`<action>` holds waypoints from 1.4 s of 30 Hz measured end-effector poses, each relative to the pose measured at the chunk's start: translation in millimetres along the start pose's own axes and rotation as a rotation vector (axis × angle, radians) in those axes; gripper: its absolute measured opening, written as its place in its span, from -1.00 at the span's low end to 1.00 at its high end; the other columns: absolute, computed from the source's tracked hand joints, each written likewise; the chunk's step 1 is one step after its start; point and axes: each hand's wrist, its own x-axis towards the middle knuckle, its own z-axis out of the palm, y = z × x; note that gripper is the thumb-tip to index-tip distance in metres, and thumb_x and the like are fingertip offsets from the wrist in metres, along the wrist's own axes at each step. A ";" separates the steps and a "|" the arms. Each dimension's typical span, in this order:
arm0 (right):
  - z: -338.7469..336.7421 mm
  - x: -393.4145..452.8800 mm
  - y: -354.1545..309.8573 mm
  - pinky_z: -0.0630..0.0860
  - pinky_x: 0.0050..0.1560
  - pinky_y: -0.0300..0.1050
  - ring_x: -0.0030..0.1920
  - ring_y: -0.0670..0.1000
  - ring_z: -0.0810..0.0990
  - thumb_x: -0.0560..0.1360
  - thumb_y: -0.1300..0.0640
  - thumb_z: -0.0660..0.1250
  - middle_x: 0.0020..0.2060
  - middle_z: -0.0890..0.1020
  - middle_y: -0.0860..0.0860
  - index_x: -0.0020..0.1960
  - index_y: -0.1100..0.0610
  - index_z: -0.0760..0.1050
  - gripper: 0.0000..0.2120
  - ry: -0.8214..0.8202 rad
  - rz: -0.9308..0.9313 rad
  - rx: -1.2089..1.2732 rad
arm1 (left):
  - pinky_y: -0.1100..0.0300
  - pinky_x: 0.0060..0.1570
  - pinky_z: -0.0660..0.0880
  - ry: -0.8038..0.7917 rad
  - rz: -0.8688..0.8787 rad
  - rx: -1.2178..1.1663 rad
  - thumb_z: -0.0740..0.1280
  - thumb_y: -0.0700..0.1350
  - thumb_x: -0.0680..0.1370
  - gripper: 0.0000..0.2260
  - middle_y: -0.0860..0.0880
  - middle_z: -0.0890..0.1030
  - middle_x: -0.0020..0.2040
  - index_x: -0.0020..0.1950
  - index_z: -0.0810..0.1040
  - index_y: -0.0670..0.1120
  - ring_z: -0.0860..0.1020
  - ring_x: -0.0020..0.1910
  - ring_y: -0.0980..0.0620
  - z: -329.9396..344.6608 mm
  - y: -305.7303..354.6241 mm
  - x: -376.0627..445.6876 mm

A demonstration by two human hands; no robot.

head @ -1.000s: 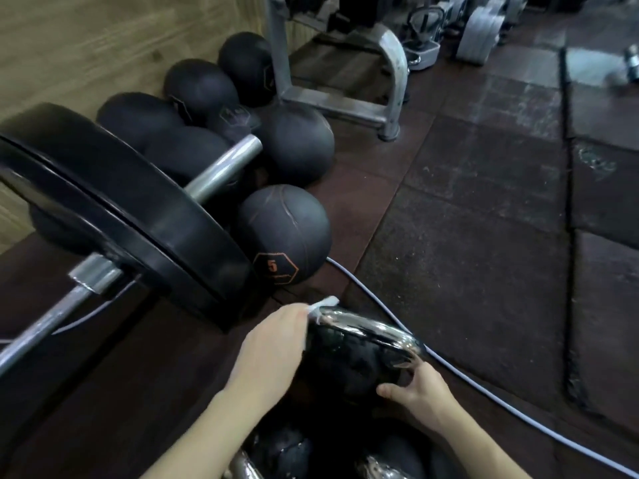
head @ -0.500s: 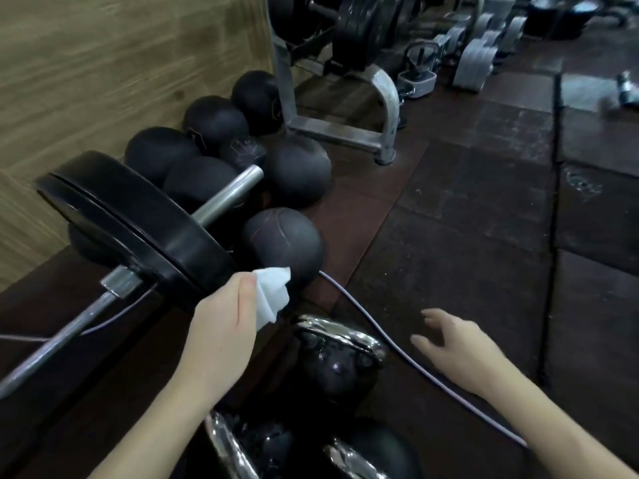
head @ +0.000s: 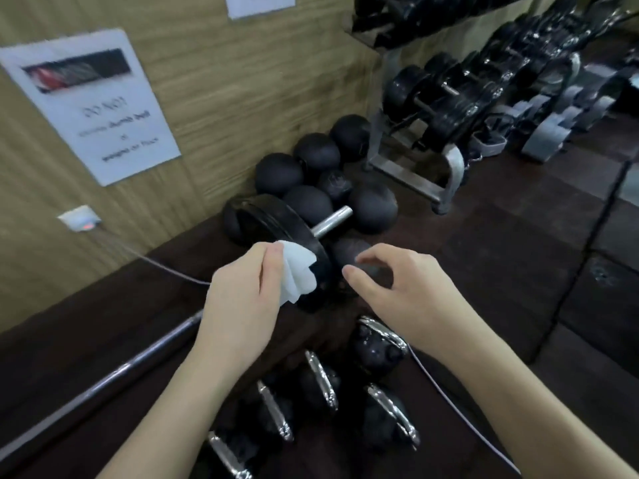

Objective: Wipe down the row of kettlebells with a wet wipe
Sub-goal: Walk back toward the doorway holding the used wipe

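Kettlebells (head: 375, 347) sit on dark rubber floor (head: 501, 271) by wood-panelled wall (head: 214, 81); left fingers (head: 273, 267) pinch wipe (head: 297, 271), right fingers (head: 359, 274) spread.

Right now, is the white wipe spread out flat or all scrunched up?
Scrunched up. The white wet wipe hangs in bunched folds from the left hand, pinched at its top edge; nothing is laid flat.

Sign (head: 100, 108), on the wall up-left of the left fingers (head: 273, 257): read "DO NOT", "dumb bell", "weights on floor"; the rest was blurred.
Upper sheet (head: 261, 3): unreadable.
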 end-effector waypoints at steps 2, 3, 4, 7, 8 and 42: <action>-5.9 -25.9 -72.6 0.60 0.07 -0.01 -0.05 -0.17 0.62 0.52 -0.30 0.32 -0.10 0.67 -0.20 0.07 -0.10 0.60 -0.69 -0.049 -0.019 0.001 | 0.22 -0.23 0.42 0.036 0.002 0.060 0.12 0.07 0.74 -0.62 0.11 0.59 -0.32 -0.21 0.54 0.03 0.55 -0.26 0.13 -74.7 12.8 -18.1; -6.4 -38.7 -107.2 0.60 0.08 -0.01 -0.02 -0.16 0.63 0.52 -0.30 0.32 -0.09 0.68 -0.19 0.08 -0.10 0.60 -0.69 -0.070 -0.039 -0.005 | 0.13 -0.20 0.43 0.054 0.011 0.094 0.13 0.08 0.74 -0.62 0.11 0.57 -0.34 -0.20 0.53 0.02 0.53 -0.27 0.11 -111.0 16.9 -26.2; -4.6 -53.8 -143.6 0.60 0.10 0.00 0.01 -0.15 0.63 0.52 -0.30 0.33 -0.06 0.68 -0.19 0.09 -0.11 0.60 -0.68 -0.092 -0.062 -0.012 | 0.07 -0.19 0.46 0.076 0.015 0.117 0.14 0.08 0.73 -0.64 0.12 0.55 -0.35 -0.19 0.52 0.02 0.52 -0.29 0.10 -151.1 20.6 -38.2; 9.9 -101.2 -250.5 0.59 0.14 0.02 0.06 -0.11 0.64 0.50 -0.31 0.32 -0.01 0.70 -0.13 0.12 -0.10 0.58 -0.65 -0.140 -0.133 -0.040 | -0.06 -0.15 0.52 0.130 0.004 0.179 0.16 0.13 0.71 -0.66 0.08 0.52 -0.37 -0.20 0.48 0.05 0.52 -0.31 0.07 -272.6 28.4 -84.7; 15.5 -118.1 -287.2 0.59 0.15 0.02 0.08 -0.11 0.64 0.48 -0.33 0.31 0.01 0.70 -0.14 0.13 -0.11 0.58 -0.63 -0.167 -0.145 -0.055 | -0.04 -0.17 0.51 0.138 0.003 0.210 0.15 0.15 0.70 -0.67 0.08 0.52 -0.37 -0.20 0.46 0.07 0.52 -0.31 0.07 -313.6 30.0 -103.4; 327.9 -710.8 -959.3 0.59 0.16 -0.13 0.06 -0.27 0.60 0.49 -0.33 0.32 0.01 0.67 -0.24 0.11 -0.19 0.59 -0.69 -1.077 -1.325 -0.098 | 0.17 -0.27 0.35 1.224 -0.921 0.506 0.17 0.13 0.70 -0.68 0.15 0.51 -0.35 -0.18 0.49 0.04 0.45 -0.34 0.12 -938.5 -57.7 -839.7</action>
